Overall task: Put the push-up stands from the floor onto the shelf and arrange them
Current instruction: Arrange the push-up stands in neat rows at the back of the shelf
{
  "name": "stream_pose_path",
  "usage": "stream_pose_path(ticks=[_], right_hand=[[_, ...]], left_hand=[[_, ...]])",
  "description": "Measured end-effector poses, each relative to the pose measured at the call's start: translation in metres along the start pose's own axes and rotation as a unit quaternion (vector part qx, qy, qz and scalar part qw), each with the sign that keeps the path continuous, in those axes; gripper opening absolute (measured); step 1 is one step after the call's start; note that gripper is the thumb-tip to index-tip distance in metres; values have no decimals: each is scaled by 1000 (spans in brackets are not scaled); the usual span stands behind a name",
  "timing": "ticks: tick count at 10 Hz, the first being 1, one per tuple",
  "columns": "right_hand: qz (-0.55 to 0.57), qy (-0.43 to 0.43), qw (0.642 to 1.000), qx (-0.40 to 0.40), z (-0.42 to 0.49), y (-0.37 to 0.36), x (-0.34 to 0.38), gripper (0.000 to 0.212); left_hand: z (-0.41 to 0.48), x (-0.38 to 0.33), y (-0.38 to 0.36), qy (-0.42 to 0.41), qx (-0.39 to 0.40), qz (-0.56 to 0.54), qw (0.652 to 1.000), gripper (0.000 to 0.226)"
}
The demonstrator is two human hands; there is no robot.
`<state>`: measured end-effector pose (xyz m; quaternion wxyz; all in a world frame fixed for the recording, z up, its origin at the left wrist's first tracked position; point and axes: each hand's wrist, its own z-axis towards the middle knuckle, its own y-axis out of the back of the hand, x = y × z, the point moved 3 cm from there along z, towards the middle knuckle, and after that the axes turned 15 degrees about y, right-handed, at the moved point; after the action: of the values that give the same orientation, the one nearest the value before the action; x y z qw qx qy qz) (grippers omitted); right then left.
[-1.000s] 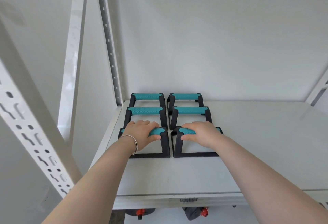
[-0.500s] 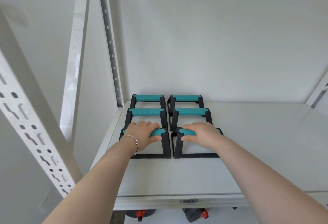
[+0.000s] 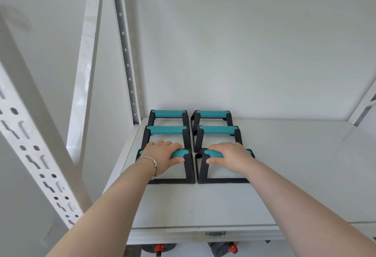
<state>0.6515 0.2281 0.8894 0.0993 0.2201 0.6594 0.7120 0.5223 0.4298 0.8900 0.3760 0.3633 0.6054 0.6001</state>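
Observation:
Several black push-up stands with teal grips stand on the white shelf in two columns against its back left corner. My left hand is closed around the teal grip of the front left stand. My right hand grips the handle of the front right stand. Both front stands rest flat on the shelf, side by side and nearly touching. Behind them are the middle left stand, the middle right stand, the back left stand and the back right stand.
White perforated uprights rise at the left, with a grey slotted rail at the back corner. The white wall closes the back. A barcode label is on the shelf's front edge. Dark items with red parts lie on the level below.
Both hands stay on the front stands' grips. The view has shifted slightly; the stands look unmoved.

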Motion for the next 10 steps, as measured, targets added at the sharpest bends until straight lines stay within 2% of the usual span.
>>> stream_pose_path(ticks=[7,8,10], right_hand=[[4,7,1000,7,-1,3,1,53],[-34,20,999,13,-3,1,3,54],[-87,6,995,-46,-13,-5,8,58]], left_hand=[[-2,-2,3,4,7,4,1000,44],[-4,-2,2,7,-9,14,1000,45],[-17,-7,-7,42,-86,-5,995,43]])
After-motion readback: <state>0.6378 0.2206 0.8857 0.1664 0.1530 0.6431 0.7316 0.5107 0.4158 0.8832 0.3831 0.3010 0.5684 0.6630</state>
